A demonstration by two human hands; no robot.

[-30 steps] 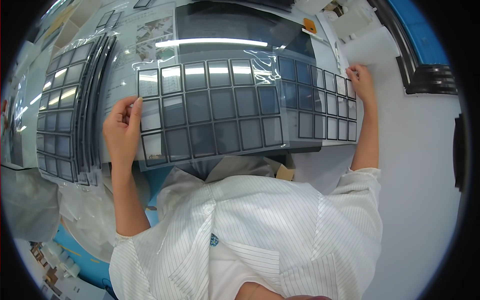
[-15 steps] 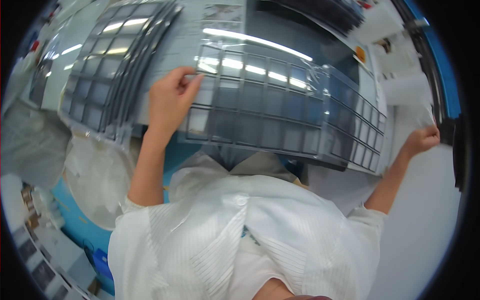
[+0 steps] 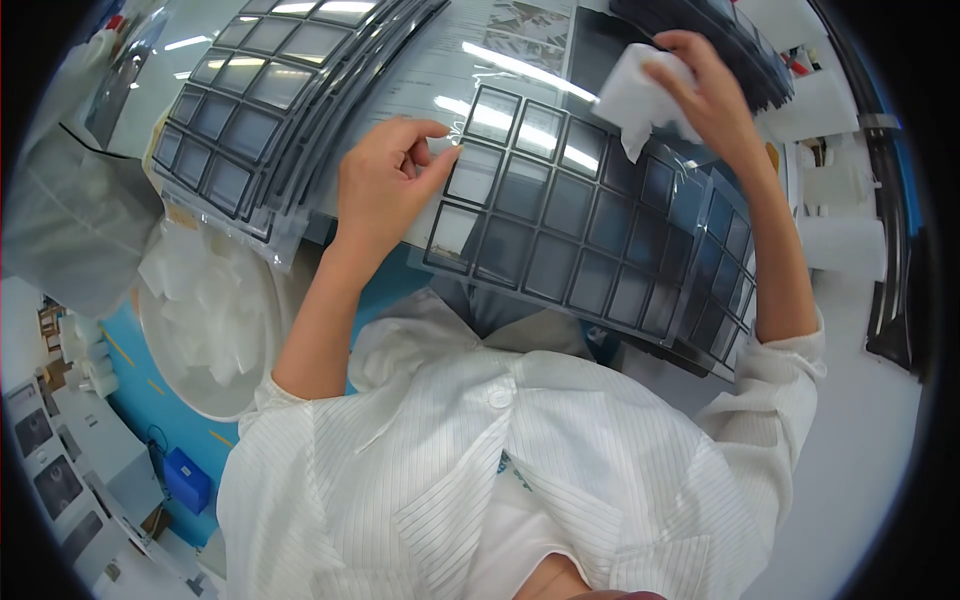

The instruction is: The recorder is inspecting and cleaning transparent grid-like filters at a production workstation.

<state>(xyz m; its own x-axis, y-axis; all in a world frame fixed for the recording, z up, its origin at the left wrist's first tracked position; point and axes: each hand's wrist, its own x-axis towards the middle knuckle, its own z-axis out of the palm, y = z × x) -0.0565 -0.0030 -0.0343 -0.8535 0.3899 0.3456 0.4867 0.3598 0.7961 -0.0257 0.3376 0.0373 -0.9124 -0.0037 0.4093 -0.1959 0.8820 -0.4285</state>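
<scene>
In front of me lies a clear plastic sheet (image 3: 540, 262) printed with a grid of black-framed rectangles, its right part bending down. At its left edge, my left hand (image 3: 390, 190) is closed in a pinch, thumb and forefinger at the clear margin. The exact grip there is hard to make out. My right hand (image 3: 705, 95) holds a crumpled white wipe (image 3: 640, 95) just above the far side of the sheet, one corner hanging down. I cannot tell whether the wipe touches the sheet.
To the left stands a stack of similar gridded sheets (image 3: 235, 125). Below it, a white bin (image 3: 212, 400) holds crumpled white wipes (image 3: 200, 300). Dark sheets (image 3: 720, 40) are piled at the far right. Printed papers (image 3: 525, 30) lie under the clear tabletop. A blue box (image 3: 187, 480) is at lower left.
My right hand has come from the far right, inward over the sheet, with the white wipe in it. My left hand keeps its pinch at the sheet's left edge. The whole view has shifted slightly.
</scene>
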